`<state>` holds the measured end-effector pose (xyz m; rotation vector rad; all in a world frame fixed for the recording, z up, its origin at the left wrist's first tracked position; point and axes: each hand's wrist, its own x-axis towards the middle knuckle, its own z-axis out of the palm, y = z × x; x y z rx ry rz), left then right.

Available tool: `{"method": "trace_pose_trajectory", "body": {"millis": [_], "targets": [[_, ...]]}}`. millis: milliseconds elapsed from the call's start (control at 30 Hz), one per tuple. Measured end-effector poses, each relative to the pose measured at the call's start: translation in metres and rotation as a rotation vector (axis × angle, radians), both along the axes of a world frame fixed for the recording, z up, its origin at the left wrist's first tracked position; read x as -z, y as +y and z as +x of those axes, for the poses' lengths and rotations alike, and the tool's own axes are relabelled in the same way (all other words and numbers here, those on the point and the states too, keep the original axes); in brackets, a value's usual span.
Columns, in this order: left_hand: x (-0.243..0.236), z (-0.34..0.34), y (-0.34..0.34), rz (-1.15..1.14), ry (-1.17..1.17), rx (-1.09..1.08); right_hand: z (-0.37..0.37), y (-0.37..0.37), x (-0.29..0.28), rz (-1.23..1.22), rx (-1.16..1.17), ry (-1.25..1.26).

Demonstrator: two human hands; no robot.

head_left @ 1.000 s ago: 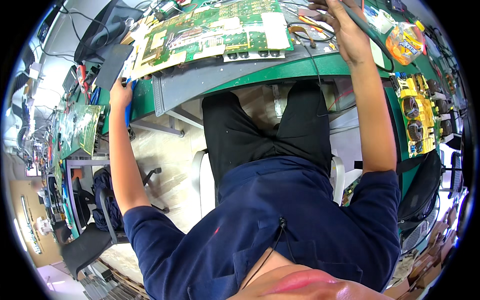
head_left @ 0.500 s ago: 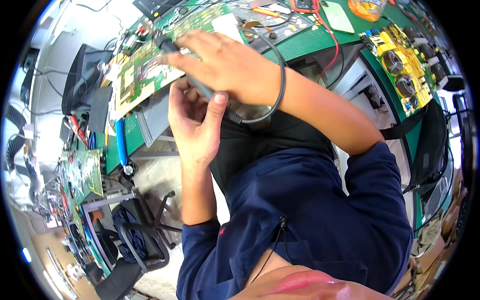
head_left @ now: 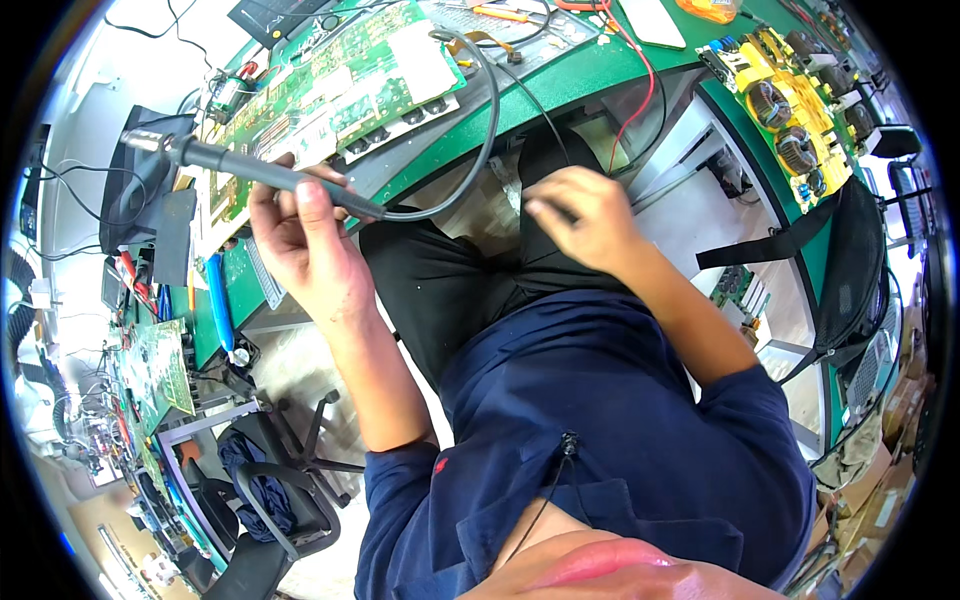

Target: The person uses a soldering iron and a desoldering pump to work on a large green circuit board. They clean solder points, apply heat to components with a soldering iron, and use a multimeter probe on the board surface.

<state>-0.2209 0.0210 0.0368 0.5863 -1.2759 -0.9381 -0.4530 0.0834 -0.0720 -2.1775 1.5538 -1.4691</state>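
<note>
My left hand [head_left: 310, 245] is closed round the grey handle of a soldering iron [head_left: 245, 168], its thumb lying along the top. The iron's metal end points to the left, over a black monitor-like panel. From the handle's other end a grey cable [head_left: 490, 120] loops up toward the bench. My right hand [head_left: 590, 222] is apart from the iron, above my right thigh, with loosely curled fingers and a dark gap by the thumb; I see nothing held in it. Just beyond the iron, a large green circuit board [head_left: 330, 95] lies on the bench.
On the green bench [head_left: 590, 70] lie a screwdriver with an orange handle [head_left: 500, 13], a pale phone [head_left: 652, 22] and a red test lead [head_left: 640, 60]. A yellow power board [head_left: 780, 110] and a black bag [head_left: 855, 270] are at right. An office chair [head_left: 265, 480] stands at lower left.
My right hand has let go of the soldering iron and drawn back to the right, over my thigh. My left hand has moved left with the iron, which now lies flatter.
</note>
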Motion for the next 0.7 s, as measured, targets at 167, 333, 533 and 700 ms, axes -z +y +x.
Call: {"method": "trace_pose_trajectory", "body": {"millis": [167,333,533,700], "targets": [[-0.001,-0.001,-0.01,-0.07,0.051,-0.127,-0.064,-0.018,0.051,0.15,0.46,-0.504],[0.005,0.003,-0.004,-0.093,0.011,-0.174,-0.119,-0.023,0.118,0.43,0.609,-0.537],[0.009,0.006,0.003,-0.092,-0.038,-0.188,-0.148,-0.017,0.157,0.598,0.787,-0.459],[0.01,0.009,0.008,-0.11,-0.051,-0.237,-0.123,-0.042,0.106,0.947,0.41,-0.685]]}}
